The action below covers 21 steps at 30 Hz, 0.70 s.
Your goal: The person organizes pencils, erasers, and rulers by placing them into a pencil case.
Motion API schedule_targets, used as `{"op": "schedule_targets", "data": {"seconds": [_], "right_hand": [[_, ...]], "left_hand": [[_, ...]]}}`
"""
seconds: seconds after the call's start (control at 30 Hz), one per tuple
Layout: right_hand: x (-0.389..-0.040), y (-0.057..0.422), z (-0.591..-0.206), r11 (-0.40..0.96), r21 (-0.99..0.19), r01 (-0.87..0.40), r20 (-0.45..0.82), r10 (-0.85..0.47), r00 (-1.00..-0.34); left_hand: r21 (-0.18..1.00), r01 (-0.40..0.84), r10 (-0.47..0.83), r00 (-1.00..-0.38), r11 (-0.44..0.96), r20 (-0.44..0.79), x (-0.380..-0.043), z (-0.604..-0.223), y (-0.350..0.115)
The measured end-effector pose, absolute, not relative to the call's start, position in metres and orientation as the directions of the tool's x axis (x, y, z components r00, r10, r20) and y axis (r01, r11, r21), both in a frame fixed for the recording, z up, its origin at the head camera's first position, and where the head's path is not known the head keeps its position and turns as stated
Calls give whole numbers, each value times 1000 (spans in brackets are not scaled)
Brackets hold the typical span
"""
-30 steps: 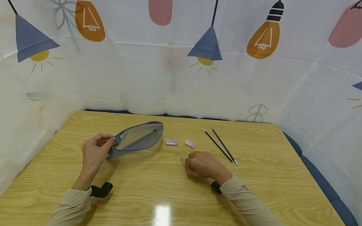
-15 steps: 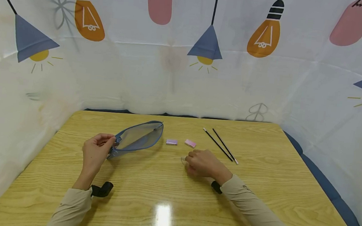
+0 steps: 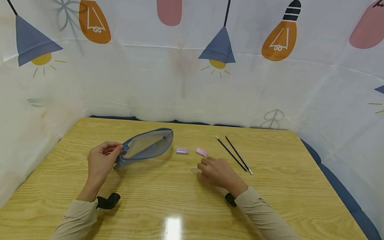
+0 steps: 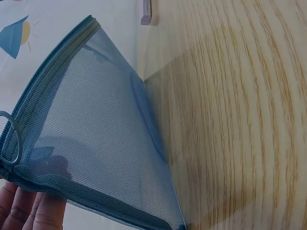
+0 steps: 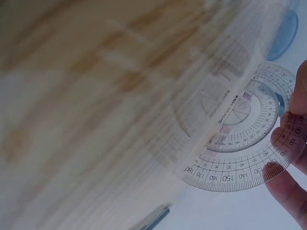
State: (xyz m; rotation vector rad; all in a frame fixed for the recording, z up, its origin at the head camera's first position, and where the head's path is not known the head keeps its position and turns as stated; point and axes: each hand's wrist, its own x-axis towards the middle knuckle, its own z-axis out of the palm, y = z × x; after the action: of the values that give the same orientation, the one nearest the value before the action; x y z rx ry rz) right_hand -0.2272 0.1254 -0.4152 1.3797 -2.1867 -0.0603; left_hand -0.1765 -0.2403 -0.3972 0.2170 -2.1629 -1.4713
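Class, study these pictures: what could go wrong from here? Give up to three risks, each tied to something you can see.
The clear protractor may slip, since the right hand pinches it only by its curved edge.
The blue mesh pouch could swing or sag, as the left hand grips it at just one end.
The right hand is close to the small pink block, so a careless move might nudge it.
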Motion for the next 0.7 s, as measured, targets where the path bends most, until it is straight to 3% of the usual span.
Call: {"op": "schedule_targets", "data": {"seconds": [0.3,0.7], "right_hand": [[-227,128,-416,462,331,-823,488,-830,-270],[-226,130,-413,476,332,-815,486,-826,-284]], "left_hand": [[921,144,-402,-868,361,293,-176,-396,-240],[917,131,-397,-872,378,288,-175,-397,-239]]}}
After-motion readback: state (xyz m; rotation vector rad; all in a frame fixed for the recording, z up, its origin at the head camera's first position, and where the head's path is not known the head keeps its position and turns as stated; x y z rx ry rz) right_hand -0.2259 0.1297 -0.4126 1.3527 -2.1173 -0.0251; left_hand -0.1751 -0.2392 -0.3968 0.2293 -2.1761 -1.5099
